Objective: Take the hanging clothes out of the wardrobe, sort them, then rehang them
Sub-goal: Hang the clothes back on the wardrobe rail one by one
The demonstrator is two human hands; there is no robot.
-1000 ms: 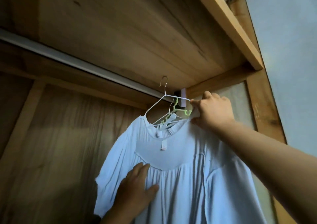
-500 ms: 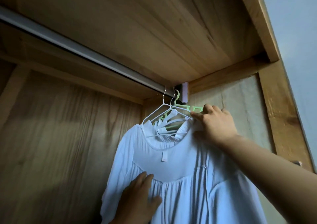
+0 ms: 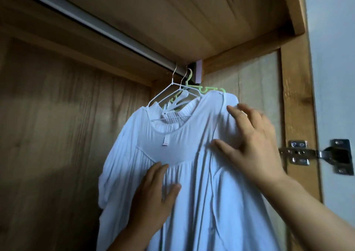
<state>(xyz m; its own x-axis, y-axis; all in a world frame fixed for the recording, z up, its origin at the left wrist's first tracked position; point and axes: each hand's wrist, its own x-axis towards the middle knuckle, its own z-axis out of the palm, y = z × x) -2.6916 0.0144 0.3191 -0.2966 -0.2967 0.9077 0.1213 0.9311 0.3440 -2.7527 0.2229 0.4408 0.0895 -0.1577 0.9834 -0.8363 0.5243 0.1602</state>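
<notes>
Pale blue pleated thin-fabric dress hangs from white wire hanger on grey metal rail, left hand and right hand pressing flat, fingers spread.

A wooden wardrobe interior with grained back panel and plank ceiling, its metal rail running under the top, a steel hinge on the right frame beside a pale blue-grey wall, dimly lit
</notes>
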